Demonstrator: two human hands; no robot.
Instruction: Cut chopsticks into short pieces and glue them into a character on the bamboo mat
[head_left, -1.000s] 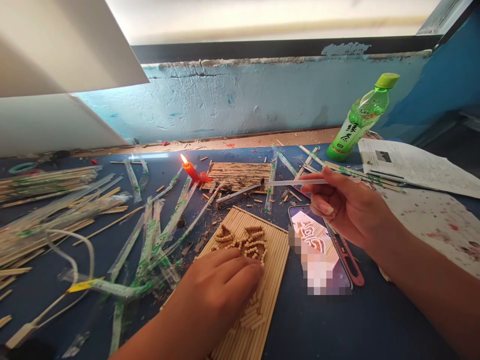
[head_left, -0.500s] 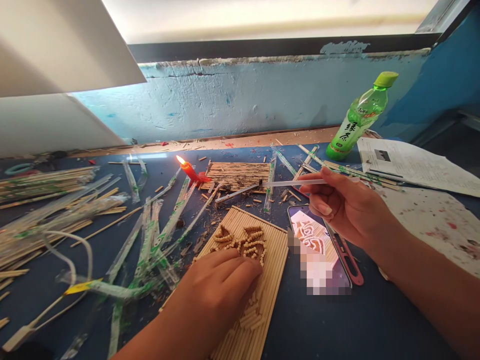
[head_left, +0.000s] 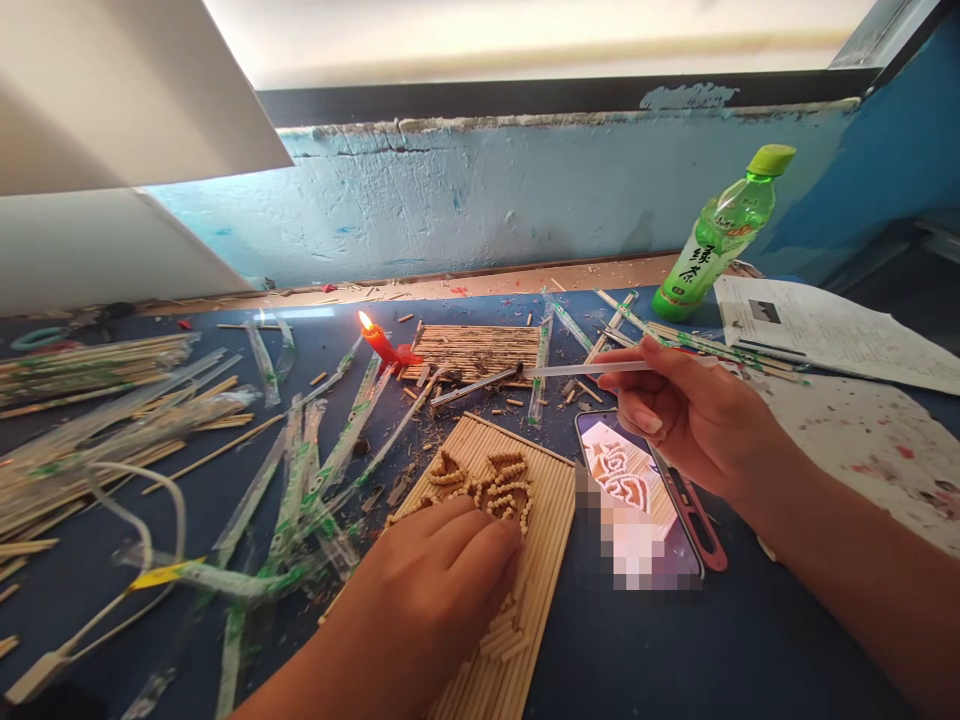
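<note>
My right hand [head_left: 686,410] pinches a translucent white glue stick [head_left: 585,369]. The dark tip of this stick meets the end of a thin metal-looking strip [head_left: 476,387] near a panel of sooty sticks [head_left: 480,350]. Below, my left hand [head_left: 442,580] lies over a panel of pale wooden sticks [head_left: 551,520], its fingers curled together and pointing down. Its fingertips are hidden, so what they pinch does not show. Raised shapes made of small round stick pieces [head_left: 506,470] stand on the panel just past my fingers. Short cut pieces [head_left: 502,640] lie by the wrist.
A lit red candle [head_left: 381,343] burns behind the panel. To the right are a phone [head_left: 637,490] showing a similar design, a pink-handled cutter [head_left: 701,530], a green tea bottle [head_left: 716,240] and papers [head_left: 840,330]. Plastic wrappers [head_left: 300,480] and stick bundles [head_left: 97,365] cover the left.
My left hand has shifted very slightly left and down over the panel. The right hand and glue stick stay almost still, and the candle flame flickers.
</note>
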